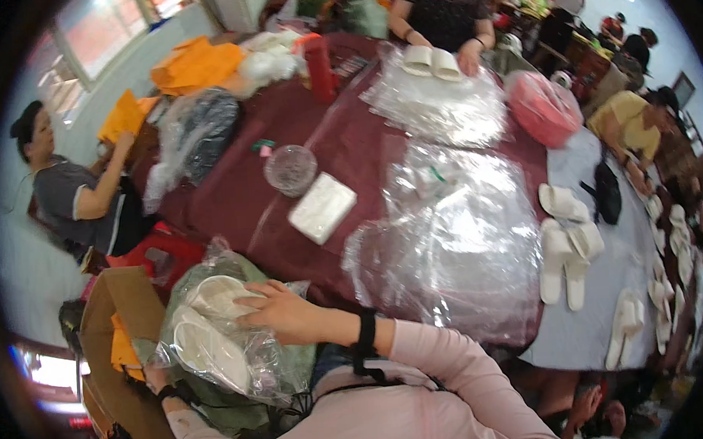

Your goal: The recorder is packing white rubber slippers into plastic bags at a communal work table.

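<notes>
A pair of white slippers lies inside a clear plastic bag at the lower left, over a green sack. My right hand is at the bag's right side, its fingers curled onto the bagged slippers near their upper end. My left hand is at the bag's lower left edge, beside the open cardboard box. Its fingers are mostly hidden by the plastic and glare. An orange packet shows inside the box.
Flat clear plastic bags cover the right of the dark red table. A white block and a clear round tub stand mid-table. White slippers line a grey cloth. Co-workers sit around, one handling slippers.
</notes>
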`<state>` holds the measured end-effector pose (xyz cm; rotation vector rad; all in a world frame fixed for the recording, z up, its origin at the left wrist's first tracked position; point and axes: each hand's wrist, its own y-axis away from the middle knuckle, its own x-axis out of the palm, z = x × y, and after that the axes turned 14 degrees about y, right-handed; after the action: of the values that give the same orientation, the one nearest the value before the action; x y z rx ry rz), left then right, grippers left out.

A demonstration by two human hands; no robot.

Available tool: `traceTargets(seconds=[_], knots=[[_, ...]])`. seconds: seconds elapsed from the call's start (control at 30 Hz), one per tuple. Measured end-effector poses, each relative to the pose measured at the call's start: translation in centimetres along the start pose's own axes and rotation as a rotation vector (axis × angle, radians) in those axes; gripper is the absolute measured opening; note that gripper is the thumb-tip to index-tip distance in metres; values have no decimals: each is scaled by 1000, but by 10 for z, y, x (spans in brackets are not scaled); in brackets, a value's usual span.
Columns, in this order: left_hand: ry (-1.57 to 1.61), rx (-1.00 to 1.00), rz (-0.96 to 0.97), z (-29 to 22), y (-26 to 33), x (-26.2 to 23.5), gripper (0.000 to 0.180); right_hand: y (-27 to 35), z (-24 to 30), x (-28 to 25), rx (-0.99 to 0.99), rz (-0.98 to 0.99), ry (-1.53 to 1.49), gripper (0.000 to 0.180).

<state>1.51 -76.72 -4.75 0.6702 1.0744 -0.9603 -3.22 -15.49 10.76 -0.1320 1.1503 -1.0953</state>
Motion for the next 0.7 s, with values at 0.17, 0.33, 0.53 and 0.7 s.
traceTargets(seconds=[0.17, 0.33, 0.53, 0.7], knots=[[-151, 188, -284, -7, -40, -10, 23, 3, -50, -72, 635, -314, -638, 47], [873, -107, -6, -66, -82, 42, 29, 88, -120, -180, 1117, -1050, -1412, 28], [1288, -411, 61, -101, -69, -3, 34, 155, -118, -217, 1196, -1371, -1371, 20], [1435, -366, 11, -131, -52, -39, 36, 187, -121, -235, 1164, -1456, -1397, 20]])
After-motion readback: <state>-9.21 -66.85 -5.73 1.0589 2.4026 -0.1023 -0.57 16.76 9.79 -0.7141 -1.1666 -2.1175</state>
